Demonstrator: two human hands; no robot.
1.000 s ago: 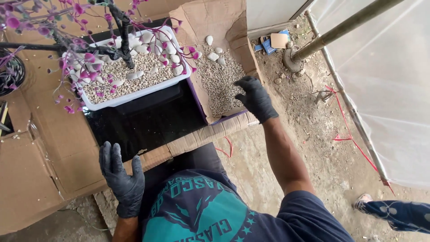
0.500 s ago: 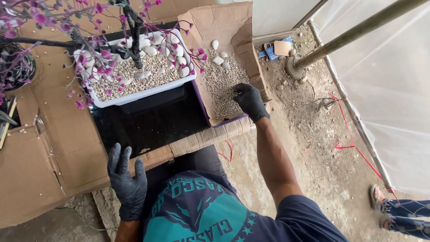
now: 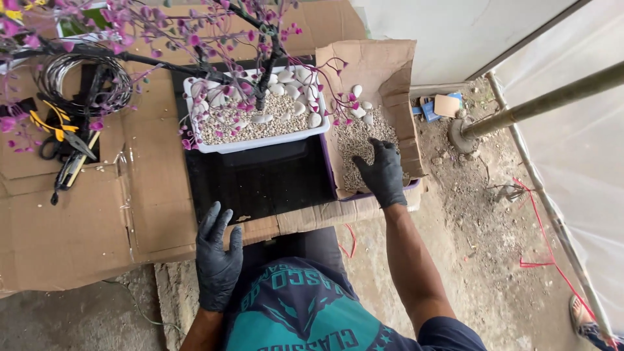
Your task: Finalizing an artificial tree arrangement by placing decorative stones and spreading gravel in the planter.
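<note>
Gravel is pressed under the spread, ungripping right hand; small scoops should be gathered. The left hand lies flat, empty.

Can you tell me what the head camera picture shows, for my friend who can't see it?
A person in black gloves presses the right hand into a pile of small gravel on a cardboard box flap, while the left hand rests open at the edge of a black tray. Behind it, a white planter holds pebbles and a small tree with pink blossoms.
</note>
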